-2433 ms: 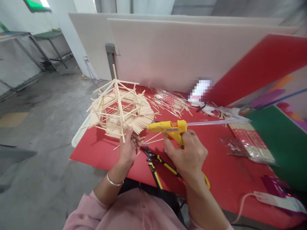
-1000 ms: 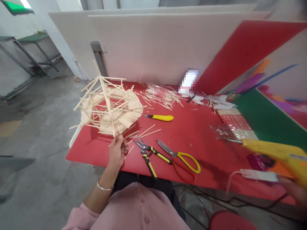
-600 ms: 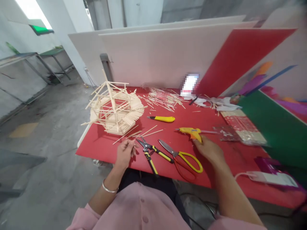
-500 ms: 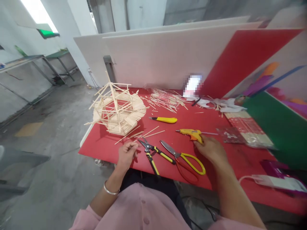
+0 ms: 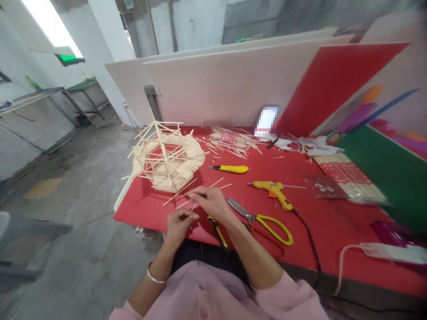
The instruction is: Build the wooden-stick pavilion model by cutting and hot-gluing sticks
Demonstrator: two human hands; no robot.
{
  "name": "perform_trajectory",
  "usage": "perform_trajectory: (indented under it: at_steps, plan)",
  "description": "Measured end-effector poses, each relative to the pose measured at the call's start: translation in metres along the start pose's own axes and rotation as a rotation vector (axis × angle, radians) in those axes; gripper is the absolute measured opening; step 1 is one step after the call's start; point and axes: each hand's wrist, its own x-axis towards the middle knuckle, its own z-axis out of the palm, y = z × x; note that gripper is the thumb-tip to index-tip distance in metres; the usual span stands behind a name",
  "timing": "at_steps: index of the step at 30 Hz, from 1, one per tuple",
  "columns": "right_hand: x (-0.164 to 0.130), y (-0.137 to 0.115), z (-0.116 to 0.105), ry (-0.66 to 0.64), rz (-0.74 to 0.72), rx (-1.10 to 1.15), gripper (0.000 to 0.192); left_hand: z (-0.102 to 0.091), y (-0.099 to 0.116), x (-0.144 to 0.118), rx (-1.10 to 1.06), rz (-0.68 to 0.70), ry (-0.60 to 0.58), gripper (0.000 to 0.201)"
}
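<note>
My left hand (image 5: 180,226) is near the table's front edge, thumb and fingers pinched together; what they hold is too small to make out. Just beyond it, my right hand (image 5: 211,203) reaches over the loose wooden sticks (image 5: 183,204), its fingertips closed among them; whether a stick is between them is hidden. A model built of thin wooden sticks (image 5: 167,164), with a peaked open frame, stands behind both hands. Under my right forearm lie the pruning shears (image 5: 217,231), mostly covered. A yellow glue gun (image 5: 275,190) lies on its side to the right, untouched.
Scissors (image 5: 267,222) with yellow and red handles and a yellow utility knife (image 5: 231,169) lie on the red tabletop (image 5: 333,235). Behind are a stick pile (image 5: 230,141) and a lit phone (image 5: 267,121). Packaged sticks (image 5: 353,175) lie at right; the glue gun's cord (image 5: 308,235) hangs over the front edge.
My right hand has let go of the glue gun and moved left to the loose sticks, now covering much of the pruning shears. My left hand stays pinched in nearly the same place.
</note>
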Motion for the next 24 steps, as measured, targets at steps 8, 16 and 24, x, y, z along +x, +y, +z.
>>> perform_trajectory:
  at_steps: [8,16,24]
  plan:
    - [-0.087,0.018,-0.019,0.023,-0.021,-0.290,0.027,-0.003,0.002,0.016,0.167,0.099,-0.064,0.044]
    - [-0.085,0.036,-0.052,0.223,0.002,-0.449,0.027,-0.011,-0.012,0.019,0.353,0.348,0.048,0.021]
    - [-0.043,0.034,-0.056,0.097,0.161,-0.901,0.026,-0.028,-0.015,0.011,0.551,0.586,0.212,0.021]
